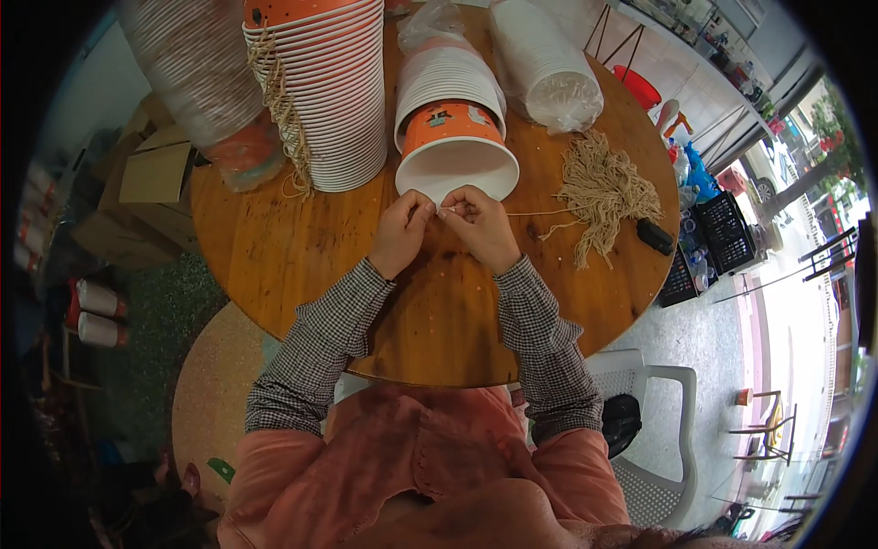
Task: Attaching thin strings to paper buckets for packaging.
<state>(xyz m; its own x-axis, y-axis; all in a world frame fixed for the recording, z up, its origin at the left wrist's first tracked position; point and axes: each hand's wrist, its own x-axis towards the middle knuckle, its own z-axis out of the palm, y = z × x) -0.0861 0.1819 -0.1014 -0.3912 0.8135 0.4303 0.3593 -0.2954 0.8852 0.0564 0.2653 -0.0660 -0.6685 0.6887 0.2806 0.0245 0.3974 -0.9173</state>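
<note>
Twine (pixel 533 214), pinched by left fingers (pixel 422 209) and right fingers (pixel 465 209), crosses a round wooden table (pixel 293 265) near a white chair (pixel 670 372).

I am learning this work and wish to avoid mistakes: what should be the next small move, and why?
Perhaps draw the cord gently clear of the twine heap: it runs from the right grip into those loose strands, where it could catch. The left grip is close beside, near the rim of the orange bucket.
</note>
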